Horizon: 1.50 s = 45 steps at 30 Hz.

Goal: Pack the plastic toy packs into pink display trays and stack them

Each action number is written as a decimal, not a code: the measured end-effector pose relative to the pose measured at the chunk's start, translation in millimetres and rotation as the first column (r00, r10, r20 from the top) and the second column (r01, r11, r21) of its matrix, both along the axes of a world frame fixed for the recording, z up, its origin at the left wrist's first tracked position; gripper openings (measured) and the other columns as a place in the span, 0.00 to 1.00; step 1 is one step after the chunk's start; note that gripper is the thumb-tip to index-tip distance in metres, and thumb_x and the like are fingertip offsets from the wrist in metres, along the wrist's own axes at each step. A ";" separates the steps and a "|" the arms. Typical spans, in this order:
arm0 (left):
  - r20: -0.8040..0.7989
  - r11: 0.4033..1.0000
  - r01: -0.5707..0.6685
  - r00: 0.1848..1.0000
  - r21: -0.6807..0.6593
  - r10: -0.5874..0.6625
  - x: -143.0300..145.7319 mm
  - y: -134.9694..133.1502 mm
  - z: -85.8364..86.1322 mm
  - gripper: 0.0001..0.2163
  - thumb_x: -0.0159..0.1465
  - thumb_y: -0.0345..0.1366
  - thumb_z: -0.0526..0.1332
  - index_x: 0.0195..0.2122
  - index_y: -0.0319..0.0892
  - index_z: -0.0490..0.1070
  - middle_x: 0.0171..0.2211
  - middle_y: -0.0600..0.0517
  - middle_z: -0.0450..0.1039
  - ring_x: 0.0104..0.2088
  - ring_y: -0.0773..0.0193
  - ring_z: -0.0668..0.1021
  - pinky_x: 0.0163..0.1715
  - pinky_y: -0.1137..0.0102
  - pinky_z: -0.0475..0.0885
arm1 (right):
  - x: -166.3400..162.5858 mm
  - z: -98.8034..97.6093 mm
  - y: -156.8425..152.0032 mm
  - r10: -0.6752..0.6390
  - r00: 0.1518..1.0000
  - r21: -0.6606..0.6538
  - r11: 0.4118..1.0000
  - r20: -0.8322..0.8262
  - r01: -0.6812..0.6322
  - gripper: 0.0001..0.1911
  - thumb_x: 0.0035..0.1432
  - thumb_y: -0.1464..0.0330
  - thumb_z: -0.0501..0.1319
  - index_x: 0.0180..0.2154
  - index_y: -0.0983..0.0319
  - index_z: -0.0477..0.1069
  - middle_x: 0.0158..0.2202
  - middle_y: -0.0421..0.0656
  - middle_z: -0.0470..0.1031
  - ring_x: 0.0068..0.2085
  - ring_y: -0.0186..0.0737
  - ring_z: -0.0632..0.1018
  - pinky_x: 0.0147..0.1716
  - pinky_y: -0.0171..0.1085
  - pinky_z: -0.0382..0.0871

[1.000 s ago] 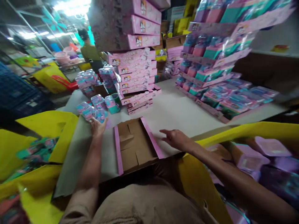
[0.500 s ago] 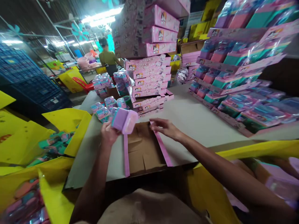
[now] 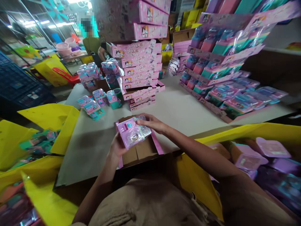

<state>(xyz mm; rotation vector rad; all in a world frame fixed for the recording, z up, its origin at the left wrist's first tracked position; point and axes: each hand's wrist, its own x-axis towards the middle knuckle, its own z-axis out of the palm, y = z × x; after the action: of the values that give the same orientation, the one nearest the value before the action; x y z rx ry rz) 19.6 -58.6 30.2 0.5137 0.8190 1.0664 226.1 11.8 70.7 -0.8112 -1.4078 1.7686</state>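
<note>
A purple plastic toy case (image 3: pixel 127 133) with a clear cover on one side is held between my two hands, tilted above an open pink cardboard tray (image 3: pixel 156 142). My left hand (image 3: pixel 118 147) is closed round its lower left edge. On the upper right, my right hand (image 3: pixel 151 122) grips the clear-covered end, thumb on top. Brown cardboard shows inside the tray, partly covered by the case and my hands. Just beyond, to the left, stand several small clear-topped toy cases (image 3: pixel 92 107) on the table (image 3: pixel 180 110).
Pink printed trays (image 3: pixel 138 64) rise in a tall stack behind the work spot. Filled trays (image 3: pixel 211 80) are piled at right. Yellow bins flank me: one with purple cases (image 3: pixel 250 157) at right, others (image 3: pixel 68 131) at left. A person (image 3: pixel 92 45) stands at the back.
My left hand has brought the purple toy case right, over the tray, and turned it so its clear-covered side shows. My right hand has left the tray's edge and gripped the case.
</note>
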 end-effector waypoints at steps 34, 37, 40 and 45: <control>-0.869 0.692 0.527 0.269 0.494 0.415 -15.1 122.7 10.8 0.35 0.55 0.46 0.77 0.62 0.41 0.70 0.60 0.39 0.73 0.63 0.42 0.73 0.68 0.55 0.65 | 17.8 -69.8 59.1 -0.157 0.368 0.195 0.978 0.916 -0.068 0.18 0.68 0.67 0.64 0.58 0.63 0.74 0.45 0.53 0.85 0.43 0.52 0.87 0.42 0.40 0.80; -0.837 0.666 0.514 0.248 0.541 0.488 -9.4 123.9 3.0 0.35 0.57 0.46 0.76 0.63 0.43 0.68 0.59 0.41 0.74 0.63 0.44 0.73 0.66 0.56 0.67 | 12.9 -69.3 56.1 -0.197 0.318 0.238 0.966 0.928 -0.096 0.19 0.67 0.73 0.62 0.58 0.63 0.74 0.54 0.56 0.83 0.55 0.54 0.84 0.51 0.39 0.77; -0.828 0.632 0.563 0.190 0.532 0.527 -6.0 123.3 -5.6 0.34 0.59 0.44 0.75 0.65 0.45 0.66 0.60 0.42 0.73 0.63 0.45 0.74 0.65 0.55 0.69 | 11.9 -66.6 53.1 -0.203 0.287 0.250 0.959 0.936 -0.135 0.20 0.69 0.74 0.59 0.60 0.66 0.73 0.58 0.59 0.80 0.59 0.56 0.82 0.54 0.42 0.75; -0.822 0.582 0.654 0.111 0.483 0.558 -4.7 133.6 -15.0 0.33 0.64 0.46 0.71 0.67 0.44 0.63 0.64 0.38 0.70 0.64 0.44 0.75 0.62 0.52 0.73 | 6.3 -64.3 52.0 -0.208 0.259 0.258 0.949 0.943 -0.180 0.20 0.72 0.73 0.57 0.62 0.70 0.70 0.58 0.62 0.79 0.60 0.56 0.81 0.56 0.45 0.75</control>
<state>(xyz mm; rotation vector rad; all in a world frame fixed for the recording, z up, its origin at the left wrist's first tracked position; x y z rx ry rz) 14.9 75.0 15.3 2.4192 1.4422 0.7996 232.3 63.8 6.4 -1.9105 -2.3537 0.7886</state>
